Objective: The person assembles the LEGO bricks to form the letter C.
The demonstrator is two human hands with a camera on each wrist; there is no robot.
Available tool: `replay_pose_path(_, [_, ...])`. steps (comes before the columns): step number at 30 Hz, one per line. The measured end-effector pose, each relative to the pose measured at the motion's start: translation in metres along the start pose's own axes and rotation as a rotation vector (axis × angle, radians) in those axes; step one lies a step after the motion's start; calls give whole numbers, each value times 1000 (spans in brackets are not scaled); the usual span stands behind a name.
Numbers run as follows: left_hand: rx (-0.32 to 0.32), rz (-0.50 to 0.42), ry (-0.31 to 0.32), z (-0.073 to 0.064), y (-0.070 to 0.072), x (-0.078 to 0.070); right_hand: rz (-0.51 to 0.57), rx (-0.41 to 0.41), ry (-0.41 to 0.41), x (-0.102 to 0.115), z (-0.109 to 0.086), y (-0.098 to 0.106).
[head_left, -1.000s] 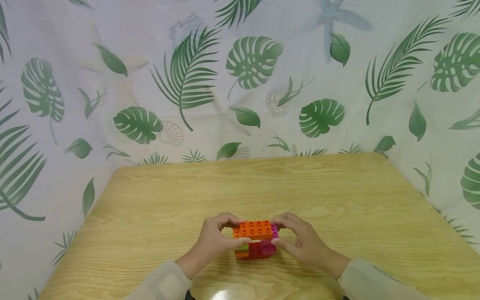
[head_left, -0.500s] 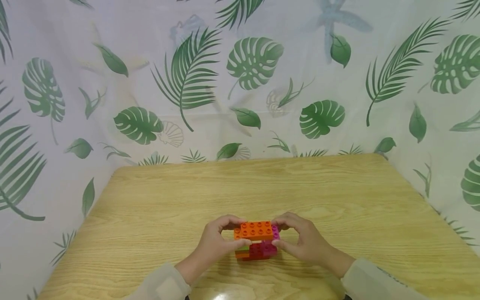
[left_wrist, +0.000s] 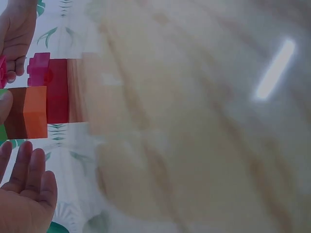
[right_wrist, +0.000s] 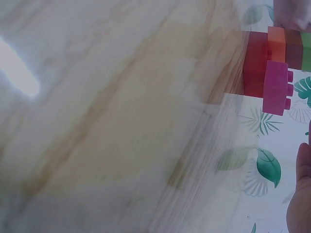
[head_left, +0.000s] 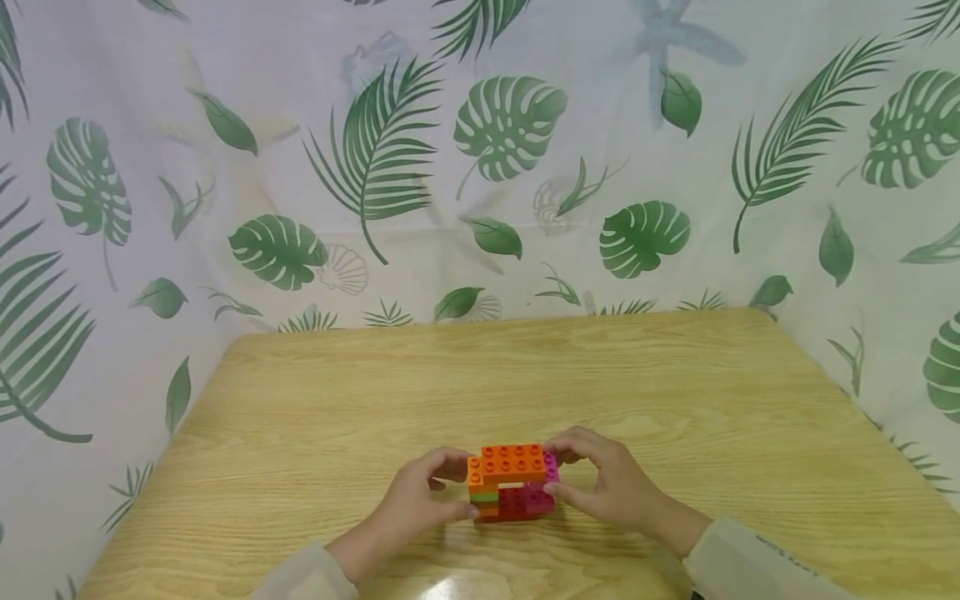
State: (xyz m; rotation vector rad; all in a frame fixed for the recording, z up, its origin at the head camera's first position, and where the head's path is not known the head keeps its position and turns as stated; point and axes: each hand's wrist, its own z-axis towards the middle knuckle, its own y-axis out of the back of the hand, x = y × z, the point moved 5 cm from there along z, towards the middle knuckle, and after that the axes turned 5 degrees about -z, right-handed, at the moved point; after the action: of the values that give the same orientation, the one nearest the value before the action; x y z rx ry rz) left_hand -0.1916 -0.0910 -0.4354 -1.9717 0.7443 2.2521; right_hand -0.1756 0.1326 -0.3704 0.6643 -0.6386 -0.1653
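A small frame of toy building bricks stands on the table near its front. Its top is a long orange brick bridging two stacks over a red base brick. The left stack mixes orange and brown bricks with a thin green brick; the right one has magenta bricks. My right hand pinches the magenta side, thumb in front and fingers behind. At the left stack, my left hand has its thumb tip by the lower brick. Its fingers extend loosely apart from the bricks in the left wrist view.
The wood-grain table spreads around the bricks on all sides. Behind it and along both sides hangs a white leaf-print cloth. Light glares off the table's front edge.
My left hand has loosened from the top left of the brick frame and shifted left and down. The frame and my right hand stay nearly in place.
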Motion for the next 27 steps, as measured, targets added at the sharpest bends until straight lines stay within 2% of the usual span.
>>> replay_pose_path(6, [10, -17, 6, -2, -1, 2, 2, 3, -6, -23, -10, -8])
replay_pose_path(10, [18, -52, 22, -2, -1, 3, 21, 16, -57, -34, -14, -10])
replay_pose_path(12, [31, -88, 43, -1, -1, 3, 38, 31, -122, -37, -15, -10])
replay_pose_path(15, [43, -132, 79, -1, -1, 4, 85, 52, -268, -43, -15, -13])
replay_pose_path(20, [31, -128, 115, 2, -2, 4, 151, 30, -492, -56, -17, -22])
replay_pose_path(23, [27, -134, 147, 5, -3, 6, 165, -8, -591, -64, -19, -28])
replay_pose_path(27, [13, -138, 182, 8, -5, 10, 155, -37, -684, -71, -21, -34])
